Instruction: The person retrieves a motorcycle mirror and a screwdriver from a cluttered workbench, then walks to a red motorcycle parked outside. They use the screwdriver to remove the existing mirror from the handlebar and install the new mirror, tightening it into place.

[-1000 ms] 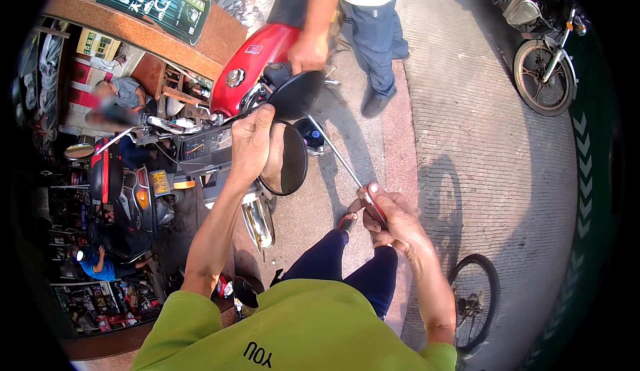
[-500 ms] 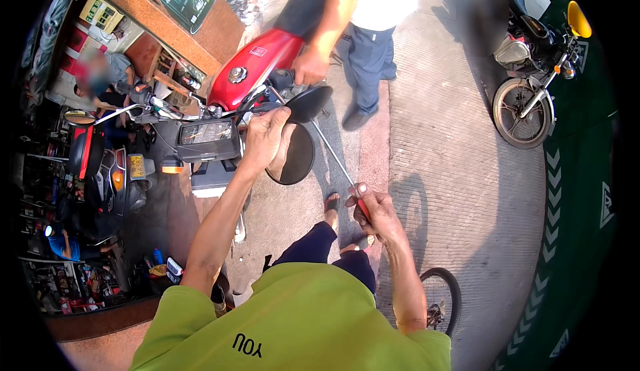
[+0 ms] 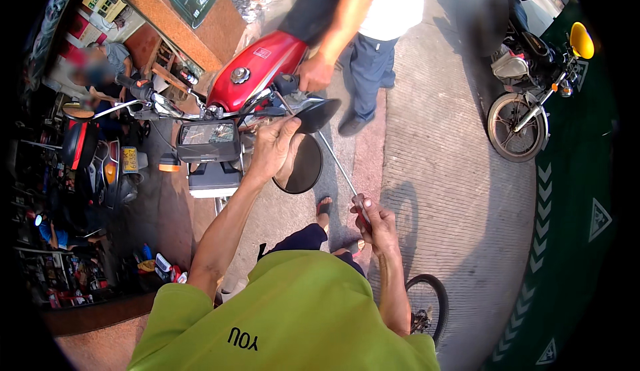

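Observation:
My left hand point(image 3: 270, 151) is closed with thumb and fingers on the edge of a black rear-view mirror point(image 3: 321, 116) beside the handlebar. Just below, a round dark mirror point(image 3: 303, 168) shows a reflection of fingers. My right hand point(image 3: 379, 228) wraps round the red handle of a long-shafted screwdriver point(image 3: 339, 162). Its shaft slants up and left behind the black mirror, so its tip is hidden. The red motorcycle point(image 3: 252, 71) stands ahead of me. Another person's hand point(image 3: 316, 72) rests at its grip.
A rectangular headlight point(image 3: 208, 141) and an orange turn signal point(image 3: 169, 163) are left of my hand. Another motorcycle point(image 3: 523, 114) stands at far right beside a green barrier point(image 3: 567, 238). A bicycle wheel point(image 3: 437, 304) is near my right forearm. Parked motorcycles and shop goods fill the left.
The view has shifted slightly. The black mirror appears tilted a little differently in my left hand. Both hands keep their holds, and the screwdriver handle has turned slightly.

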### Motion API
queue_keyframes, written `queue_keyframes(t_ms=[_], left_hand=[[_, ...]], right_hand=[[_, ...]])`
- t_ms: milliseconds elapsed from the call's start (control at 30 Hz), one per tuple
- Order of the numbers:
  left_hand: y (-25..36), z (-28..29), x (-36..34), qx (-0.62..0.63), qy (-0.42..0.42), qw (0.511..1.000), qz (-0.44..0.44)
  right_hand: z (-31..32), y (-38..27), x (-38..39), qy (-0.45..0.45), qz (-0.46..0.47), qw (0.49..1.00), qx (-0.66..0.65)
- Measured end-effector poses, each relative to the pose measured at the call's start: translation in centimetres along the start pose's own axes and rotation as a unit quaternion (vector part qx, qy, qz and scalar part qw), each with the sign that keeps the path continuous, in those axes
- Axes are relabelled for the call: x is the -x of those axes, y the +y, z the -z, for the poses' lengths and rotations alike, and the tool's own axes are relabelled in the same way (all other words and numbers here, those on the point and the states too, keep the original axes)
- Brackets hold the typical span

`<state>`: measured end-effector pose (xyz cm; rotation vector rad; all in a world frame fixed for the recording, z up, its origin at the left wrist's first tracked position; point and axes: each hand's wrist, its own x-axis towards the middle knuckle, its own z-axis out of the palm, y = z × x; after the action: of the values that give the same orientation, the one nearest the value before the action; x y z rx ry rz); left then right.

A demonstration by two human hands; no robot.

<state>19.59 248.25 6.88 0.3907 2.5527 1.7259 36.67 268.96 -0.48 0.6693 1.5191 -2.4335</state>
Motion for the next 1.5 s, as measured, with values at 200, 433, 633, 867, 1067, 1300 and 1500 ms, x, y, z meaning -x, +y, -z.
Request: queue_keyframes(t_ms=[200,433,633,867,1067,1300,1500], left_hand=[[0.1,-0.4,0.1,0.045,0.011,0.999,-0.005],[0.2,-0.4,0.1,0.080,0.006,0.996,0.041],[-0.1,-0.9,0.2,0.078,0.028,0.997,0.001],[-0.2,-0.8,0.2,0.045,0.038,0.998,-0.014],[-0.8,-1.0,0.1,0.049,0.044,0.998,-0.017],[-1.6,-1.0,0.2,0.072,0.047,0.996,0.004],[-1.4,-0.9,0.4,0.117,0.053,0.990,0.053]], right_hand=[[-1.7,0.5,0.5,0.236,0.344,0.867,0.274],[2.5,-0.6,0.2,-0.069,-0.104,0.956,-0.266],[0.3,0.2,0.4,0.188,0.289,0.919,0.189],[-0.1,-1.6,0.3,0.091,-0.049,0.984,-0.144],[-0.3,0.7,0.5,0.113,0.129,0.985,0.004],[-1.0,2.3,0.3,0.103,0.074,0.969,-0.214],[0.0,1.3,0.9,0.138,0.026,0.985,-0.103]])
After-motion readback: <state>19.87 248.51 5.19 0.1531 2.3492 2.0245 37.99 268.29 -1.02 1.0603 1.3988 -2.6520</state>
